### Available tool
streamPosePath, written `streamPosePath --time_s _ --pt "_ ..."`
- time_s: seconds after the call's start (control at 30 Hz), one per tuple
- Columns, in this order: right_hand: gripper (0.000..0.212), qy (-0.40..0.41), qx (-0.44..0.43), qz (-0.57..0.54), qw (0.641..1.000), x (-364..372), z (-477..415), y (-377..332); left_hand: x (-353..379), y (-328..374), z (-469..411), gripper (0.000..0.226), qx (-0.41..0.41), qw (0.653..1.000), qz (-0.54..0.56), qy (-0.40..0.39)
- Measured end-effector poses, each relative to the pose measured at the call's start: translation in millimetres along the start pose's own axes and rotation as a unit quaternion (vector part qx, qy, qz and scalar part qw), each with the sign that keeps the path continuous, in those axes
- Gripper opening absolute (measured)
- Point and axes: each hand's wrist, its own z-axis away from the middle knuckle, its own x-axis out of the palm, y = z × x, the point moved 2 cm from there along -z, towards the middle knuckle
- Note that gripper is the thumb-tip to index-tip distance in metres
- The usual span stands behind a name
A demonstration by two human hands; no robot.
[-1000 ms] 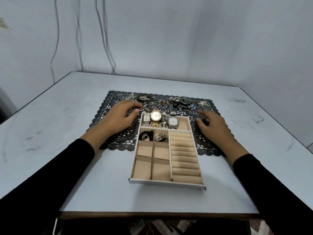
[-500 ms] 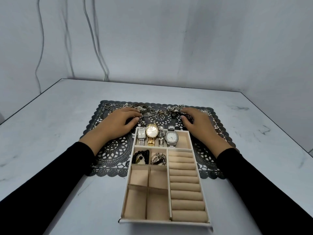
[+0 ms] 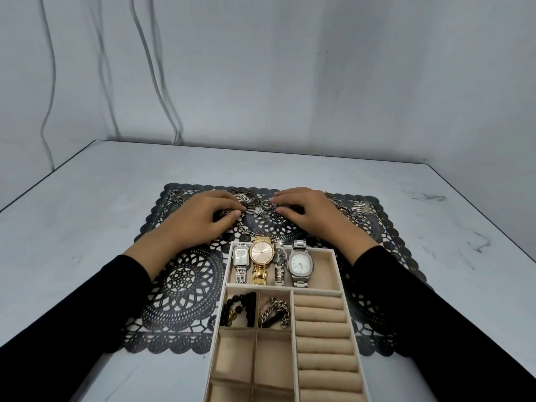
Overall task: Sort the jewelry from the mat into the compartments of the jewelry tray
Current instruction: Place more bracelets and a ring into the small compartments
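A black lace mat [image 3: 185, 285] lies on the table, with loose silver jewelry [image 3: 249, 198] strewn along its far edge. More pieces [image 3: 358, 210] lie at the right. My left hand [image 3: 200, 221] sits on the pile, thumb and curled fingers pinching a silver chain [image 3: 245, 231] that trails toward the tray. My right hand [image 3: 310, 216] curls over a dark piece [image 3: 293, 211] beside a ring [image 3: 265, 203]. The beige jewelry tray [image 3: 336, 268] holds several watches [image 3: 262, 253], a black bead bracelet [image 3: 237, 311] and a silver link bracelet [image 3: 275, 311].
The tray's ring rolls [image 3: 322, 329] and its lower square compartments [image 3: 235, 352] hold nothing. The grey table [image 3: 87, 213] meets a wall at the back and right. Cables [image 3: 162, 82] hang down the wall behind.
Both hands moved forward onto the jewelry pile; the right hand came in from the tray's right side toward the middle. The view dropped closer to the tray.
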Motion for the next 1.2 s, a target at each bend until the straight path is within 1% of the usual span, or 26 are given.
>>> streamPosePath --time_s 0.13,0.2,0.3,0.37,0.6,0.7,0.83,0.9,1.0,1.2 --pt "0.025 -0.027 -0.031 0.008 0.999 4.4 -8.2 -0.4 1.3 0.7 -7.1 0.045 0.017 1.0 -0.002 0.017" --pt "0.024 -0.024 -0.044 0.009 0.999 6.3 -10.3 1.3 2.8 3.0 -10.5 0.041 0.029 0.999 0.0 0.025" --pt "0.021 -0.017 -0.046 0.0 0.999 6.7 -10.8 3.5 6.3 6.8 -15.8 0.029 0.041 0.999 -0.007 0.027" --pt "0.02 -0.008 -0.045 -0.008 0.999 7.3 -10.3 4.6 8.8 7.6 -18.4 0.026 0.044 0.999 -0.012 0.024" --pt "0.013 0.008 -0.036 -0.014 0.999 9.2 -10.5 7.7 8.0 6.7 -25.6 0.014 -0.006 0.998 0.047 0.03" --pt "0.012 0.015 -0.032 -0.016 0.999 8.5 -9.6 7.3 7.2 7.4 -27.0 0.015 -0.013 0.999 0.049 0.019" --pt "0.011 0.028 -0.019 -0.035 0.999 5.0 -7.3 5.9 6.5 11.4 -26.8 0.016 0.027 1.0 -0.01 -0.001" --pt "0.011 0.033 -0.012 -0.04 0.999 3.9 -6.6 5.6 6.4 14.3 -26.8 0.022 0.041 0.998 -0.036 -0.011" --pt "0.012 0.032 0.001 -0.039 0.999 2.8 -5.7 6.4 6.8 15.1 -27.2 0.034 0.04 0.998 -0.038 -0.017" --pt "0.011 0.041 0.008 -0.038 0.998 2.0 -3.7 7.4 9.3 14.2 -26.8 0.029 0.039 0.999 -0.023 -0.024"
